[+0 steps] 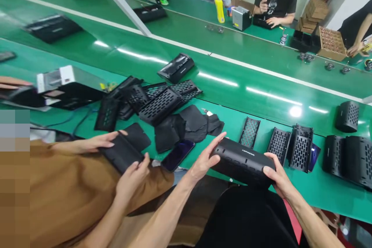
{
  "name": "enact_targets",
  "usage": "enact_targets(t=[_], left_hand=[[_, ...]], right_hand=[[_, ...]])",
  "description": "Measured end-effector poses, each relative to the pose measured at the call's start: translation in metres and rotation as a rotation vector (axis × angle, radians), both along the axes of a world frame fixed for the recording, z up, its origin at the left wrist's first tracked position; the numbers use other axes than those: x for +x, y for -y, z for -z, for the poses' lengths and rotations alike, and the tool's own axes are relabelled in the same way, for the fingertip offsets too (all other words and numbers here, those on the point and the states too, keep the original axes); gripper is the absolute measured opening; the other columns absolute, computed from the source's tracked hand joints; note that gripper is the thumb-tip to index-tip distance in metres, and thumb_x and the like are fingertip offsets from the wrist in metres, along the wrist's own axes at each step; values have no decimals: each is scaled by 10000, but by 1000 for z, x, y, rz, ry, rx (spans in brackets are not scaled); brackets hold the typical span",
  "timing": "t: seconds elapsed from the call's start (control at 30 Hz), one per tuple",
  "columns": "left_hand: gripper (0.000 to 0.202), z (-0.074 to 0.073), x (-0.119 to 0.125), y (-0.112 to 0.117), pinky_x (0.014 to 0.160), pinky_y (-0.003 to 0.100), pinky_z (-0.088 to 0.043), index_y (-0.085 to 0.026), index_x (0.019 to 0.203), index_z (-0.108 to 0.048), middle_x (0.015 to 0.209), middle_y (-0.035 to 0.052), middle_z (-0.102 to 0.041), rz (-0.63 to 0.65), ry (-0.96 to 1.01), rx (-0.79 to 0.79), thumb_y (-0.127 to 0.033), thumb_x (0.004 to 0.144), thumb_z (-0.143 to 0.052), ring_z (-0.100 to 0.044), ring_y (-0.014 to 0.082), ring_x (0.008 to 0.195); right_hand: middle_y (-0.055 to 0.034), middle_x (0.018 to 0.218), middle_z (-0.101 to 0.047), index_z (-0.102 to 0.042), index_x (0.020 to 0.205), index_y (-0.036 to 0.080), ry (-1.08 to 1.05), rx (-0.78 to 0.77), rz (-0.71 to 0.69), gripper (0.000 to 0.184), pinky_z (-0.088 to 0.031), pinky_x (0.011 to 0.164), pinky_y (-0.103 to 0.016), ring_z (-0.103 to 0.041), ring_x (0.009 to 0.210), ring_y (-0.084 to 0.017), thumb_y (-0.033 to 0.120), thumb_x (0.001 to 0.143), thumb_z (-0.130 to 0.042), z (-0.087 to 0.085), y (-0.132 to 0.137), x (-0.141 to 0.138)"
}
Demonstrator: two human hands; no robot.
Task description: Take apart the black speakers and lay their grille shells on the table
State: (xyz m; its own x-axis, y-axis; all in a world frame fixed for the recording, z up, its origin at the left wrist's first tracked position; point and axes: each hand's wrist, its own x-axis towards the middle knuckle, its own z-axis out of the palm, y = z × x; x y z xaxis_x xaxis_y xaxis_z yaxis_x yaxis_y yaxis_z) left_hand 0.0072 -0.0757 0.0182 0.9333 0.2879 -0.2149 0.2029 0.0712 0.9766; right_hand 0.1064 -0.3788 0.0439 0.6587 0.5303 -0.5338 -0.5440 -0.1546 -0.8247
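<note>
A black speaker housing (242, 161) with white MERKURY lettering is held level above the table's near edge, close to my body. My left hand (205, 159) grips its left end, thumb on the near side and fingers stretched along the far edge. Round the right end is my right hand (277, 174), its thumb on top. Just beyond the housing, a perforated black grille panel (250, 132) lies on the green table. To its right, two more grille shells (301, 149) stand side by side, partly over a dark blue item (314, 157).
Beside me on the left, a co-worker's hands (132, 174) hold a black panel (123, 155). Black grille parts (159, 104), dark sheets (193, 122) and a phone (178, 155) lie nearby. A belt (221, 60) carries a housing (176, 68); finished-looking housings (359, 159) stand at right.
</note>
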Motion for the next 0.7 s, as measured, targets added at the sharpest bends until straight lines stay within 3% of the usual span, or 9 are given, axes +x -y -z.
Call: enact_targets(t=[0.13, 0.23, 0.33, 0.4, 0.43, 0.5, 0.57, 0.63, 0.7], left_hand=[[1008, -17, 3, -6, 1241, 486, -439, -163, 1581, -572, 1616, 165, -573, -48, 59, 2, -707, 769, -816, -517, 434, 1500], [952, -29, 11, -12, 1256, 505, -422, -148, 1544, -615, 1577, 163, -614, -104, 74, 17, -679, 778, -810, -553, 435, 1468], [936, -37, 36, -18, 1254, 515, -422, -147, 1526, -632, 1544, 155, -646, -88, 68, 30, -668, 771, -821, -574, 431, 1447], [938, -40, 65, -21, 1245, 519, -431, -142, 1529, -626, 1515, 160, -668, -42, 81, 19, -661, 775, -829, -585, 430, 1434], [943, -41, 83, -22, 1246, 521, -427, -139, 1533, -619, 1512, 168, -667, -27, 87, 12, -664, 779, -830, -580, 430, 1438], [1020, -46, 117, -20, 1253, 533, -408, -149, 1575, -566, 1557, 191, -623, -43, 86, 5, -705, 763, -837, -538, 428, 1477], [1106, -59, 141, -14, 1236, 540, -420, -205, 1633, -477, 1670, 199, -497, -123, 82, 12, -735, 739, -854, -510, 414, 1500], [973, -87, 145, -1, 1162, 530, -503, -254, 1616, -490, 1698, 174, -460, -197, 136, -21, -745, 826, -778, -564, 389, 1447], [715, -127, 126, 19, 1120, 528, -551, -259, 1552, -563, 1594, 142, -579, -210, 264, -87, -691, 984, -616, -616, 357, 1395]], right_hand=[[-85, 1239, -686, -533, 1371, 302, -38, -15, -110, 720, -550, 861, -436, -679, 1059, -313, 802, 869, -665, -6, -1, 12], [-121, 1513, -569, -545, 1473, 307, 82, -80, -189, 886, -448, 1135, -522, -537, 1391, -370, 695, 748, -874, -19, -5, 41], [-106, 1693, -411, -457, 1628, 329, 402, -173, -483, 1098, -272, 1285, -559, -399, 1536, -384, 574, 686, -966, -39, -19, 79], [-125, 1673, -453, -378, 1686, 296, 485, -163, -704, 1153, -328, 1264, -580, -494, 1472, -387, 607, 724, -932, -46, -33, 104], [-134, 1659, -474, -351, 1699, 273, 471, -129, -744, 1177, -362, 1250, -576, -528, 1446, -382, 626, 732, -920, -46, -39, 117], [-155, 1626, -515, -317, 1709, 226, 417, -68, -692, 1233, -421, 1221, -551, -571, 1410, -368, 655, 721, -917, -38, -47, 146], [-160, 1528, -611, -378, 1676, 206, 366, -77, -504, 1251, -502, 1157, -526, -639, 1330, -356, 640, 658, -961, -20, -50, 183], [-136, 1323, -738, -545, 1548, 206, 318, -168, -250, 1152, -607, 1014, -485, -735, 1139, -334, 583, 566, -1014, 5, -49, 229], [-140, 1212, -768, -660, 1331, 175, 335, -235, -115, 926, -625, 974, -471, -753, 1062, -322, 635, 584, -956, 32, -47, 280]])
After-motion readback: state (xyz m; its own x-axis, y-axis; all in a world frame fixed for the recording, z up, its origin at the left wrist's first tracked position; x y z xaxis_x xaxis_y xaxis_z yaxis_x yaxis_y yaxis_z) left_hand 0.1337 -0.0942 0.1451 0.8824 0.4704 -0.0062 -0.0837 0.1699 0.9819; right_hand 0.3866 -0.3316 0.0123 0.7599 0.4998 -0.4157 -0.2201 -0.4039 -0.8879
